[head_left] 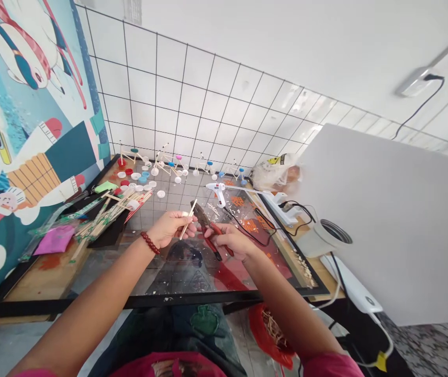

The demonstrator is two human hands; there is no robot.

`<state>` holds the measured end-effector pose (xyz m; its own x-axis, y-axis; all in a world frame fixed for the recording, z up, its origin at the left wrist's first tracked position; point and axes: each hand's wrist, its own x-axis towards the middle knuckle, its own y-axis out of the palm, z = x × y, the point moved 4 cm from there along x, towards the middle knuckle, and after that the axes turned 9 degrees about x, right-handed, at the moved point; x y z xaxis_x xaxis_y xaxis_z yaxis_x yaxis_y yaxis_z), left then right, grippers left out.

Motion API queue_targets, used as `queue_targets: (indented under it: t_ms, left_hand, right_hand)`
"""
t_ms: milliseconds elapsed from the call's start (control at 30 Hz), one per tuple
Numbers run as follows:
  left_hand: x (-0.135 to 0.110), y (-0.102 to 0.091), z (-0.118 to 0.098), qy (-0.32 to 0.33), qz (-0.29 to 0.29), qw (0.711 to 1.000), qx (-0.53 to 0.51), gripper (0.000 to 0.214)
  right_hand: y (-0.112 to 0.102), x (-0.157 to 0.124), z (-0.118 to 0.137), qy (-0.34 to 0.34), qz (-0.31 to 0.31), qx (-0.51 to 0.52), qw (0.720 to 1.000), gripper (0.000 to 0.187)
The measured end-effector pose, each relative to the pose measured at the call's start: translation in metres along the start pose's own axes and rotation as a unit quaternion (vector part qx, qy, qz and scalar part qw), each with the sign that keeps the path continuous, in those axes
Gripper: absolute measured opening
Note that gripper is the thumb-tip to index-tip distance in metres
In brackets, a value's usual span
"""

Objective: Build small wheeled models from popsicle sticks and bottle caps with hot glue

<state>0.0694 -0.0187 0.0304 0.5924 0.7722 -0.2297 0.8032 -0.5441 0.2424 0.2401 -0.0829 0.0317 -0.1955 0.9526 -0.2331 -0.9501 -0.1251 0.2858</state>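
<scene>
My left hand [175, 228] pinches thin wooden sticks [188, 221] over the middle of the glass-topped table. Its fingers are closed around them, and the sticks slant up to the right. My right hand [230, 240] grips a pair of pliers [205, 219] by the red handles. The dark jaws point up and left, close beside the upper end of the sticks; whether they touch cannot be made out. Behind the hands lies a white hot glue gun [219, 193]. Small stick models with bottle caps [171, 165] stand along the table's back edge.
Bundled wooden sticks [108, 217] and a pink packet [55, 239] lie at left. Loose bottle caps [142, 179] are scattered behind. A power strip [281, 208] with black cables stands right, near a white cylindrical container [318, 238]. A red bag [261, 327] of stick scraps sits below the front edge.
</scene>
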Motion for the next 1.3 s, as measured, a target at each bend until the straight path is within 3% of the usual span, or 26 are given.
queue_targets:
  t_ms: [100, 267, 500, 733, 900, 1067, 1300]
  left_hand:
    - [0.001, 0.004, 0.003, -0.010, 0.007, 1.000, 0.003, 0.016]
    - [0.001, 0.011, 0.011, -0.021, 0.004, 1.000, 0.014, 0.012]
    - [0.003, 0.014, 0.017, -0.038, 0.022, 0.999, -0.003, 0.014]
    - [0.000, 0.033, 0.034, -0.101, 0.041, 0.993, -0.046, 0.009]
    - [-0.005, 0.047, 0.043, -0.108, 0.056, 0.992, -0.042, 0.009]
    - [-0.003, 0.049, 0.049, -0.120, 0.051, 0.990, -0.045, 0.009]
    - [-0.003, 0.046, 0.048, -0.120, 0.044, 0.991, -0.048, 0.010]
  right_hand:
    - [0.001, -0.008, -0.006, 0.045, 0.041, 0.064, 0.996, 0.023]
    - [0.001, -0.021, -0.012, 0.073, 0.090, 0.110, 0.987, 0.046]
    - [-0.018, -0.034, -0.012, 0.038, -0.003, 0.016, 0.999, 0.051]
    - [-0.022, -0.047, -0.016, 0.063, 0.023, 0.057, 0.996, 0.052]
    - [-0.042, -0.054, -0.012, 0.050, -0.030, 0.010, 0.998, 0.052]
    - [-0.054, -0.061, -0.012, 0.056, -0.039, -0.030, 0.997, 0.053]
    - [-0.046, -0.066, -0.008, 0.075, -0.051, -0.092, 0.992, 0.049]
